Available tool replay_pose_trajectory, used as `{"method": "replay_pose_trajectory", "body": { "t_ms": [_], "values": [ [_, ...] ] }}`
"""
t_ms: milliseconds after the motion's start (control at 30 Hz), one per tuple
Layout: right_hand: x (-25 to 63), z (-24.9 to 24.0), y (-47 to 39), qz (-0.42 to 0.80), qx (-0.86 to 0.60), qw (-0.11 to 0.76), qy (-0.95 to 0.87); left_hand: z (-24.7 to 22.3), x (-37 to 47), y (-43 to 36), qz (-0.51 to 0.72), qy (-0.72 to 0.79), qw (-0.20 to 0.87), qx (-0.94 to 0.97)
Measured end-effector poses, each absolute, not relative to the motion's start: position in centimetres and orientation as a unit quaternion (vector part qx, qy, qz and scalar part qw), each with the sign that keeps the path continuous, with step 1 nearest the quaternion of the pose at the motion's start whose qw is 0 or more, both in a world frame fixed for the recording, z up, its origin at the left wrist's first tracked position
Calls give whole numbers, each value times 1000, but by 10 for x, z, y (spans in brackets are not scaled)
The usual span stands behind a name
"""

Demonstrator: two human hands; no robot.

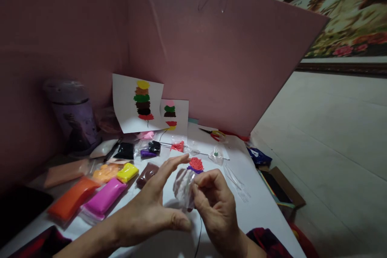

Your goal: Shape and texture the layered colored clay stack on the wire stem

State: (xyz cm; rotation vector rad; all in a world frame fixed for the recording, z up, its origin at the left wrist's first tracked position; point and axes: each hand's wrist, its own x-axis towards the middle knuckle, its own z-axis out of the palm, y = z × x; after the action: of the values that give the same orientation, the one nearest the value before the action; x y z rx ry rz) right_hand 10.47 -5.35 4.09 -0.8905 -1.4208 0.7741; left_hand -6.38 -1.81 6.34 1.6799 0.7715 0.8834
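My right hand (215, 205) pinches a small crumpled clear plastic bag (183, 187); pale and brownish patches show in it, but I cannot tell its contents. My left hand (161, 199) is open just left of the bag, thumb and fingers wide apart. Right behind the bag is a ruffled red clay piece (196, 163) above a purple clay layer (196, 170), partly hidden by the bag and my fingers. A thin black wire (199, 236) runs down below the bag between my hands.
Packets of coloured clay, such as orange (72, 200), pink (104, 198) and yellow (127, 173), lie at left. Two painted sheets (123, 102) lean on the pink partition (205, 60). Pliers (216, 134) lie at the back, white plastic forks (238, 183) at right, a tumbler (74, 117) at far left.
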Motion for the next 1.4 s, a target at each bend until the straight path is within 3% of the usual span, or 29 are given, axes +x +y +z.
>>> {"method": "replay_pose_trajectory", "body": {
  "t_ms": [133,233,600,867,1133,1400],
  "values": [
    [108,42,-55,354,-366,595,-621,60,-63,-9,342,267,656,618],
    [109,40,-54,380,-375,578,-618,59,-62,-6,362,288,669,582],
    [110,46,-45,341,-442,494,-667,55,-67,-4,443,342,460,689],
    [108,38,-42,405,-435,514,-619,56,-63,-7,422,363,426,713],
    [109,39,-40,380,-454,531,-607,52,-60,-10,474,355,275,758],
    [104,43,-42,468,-503,478,-547,51,-63,-7,465,307,246,793]
  ]
}}
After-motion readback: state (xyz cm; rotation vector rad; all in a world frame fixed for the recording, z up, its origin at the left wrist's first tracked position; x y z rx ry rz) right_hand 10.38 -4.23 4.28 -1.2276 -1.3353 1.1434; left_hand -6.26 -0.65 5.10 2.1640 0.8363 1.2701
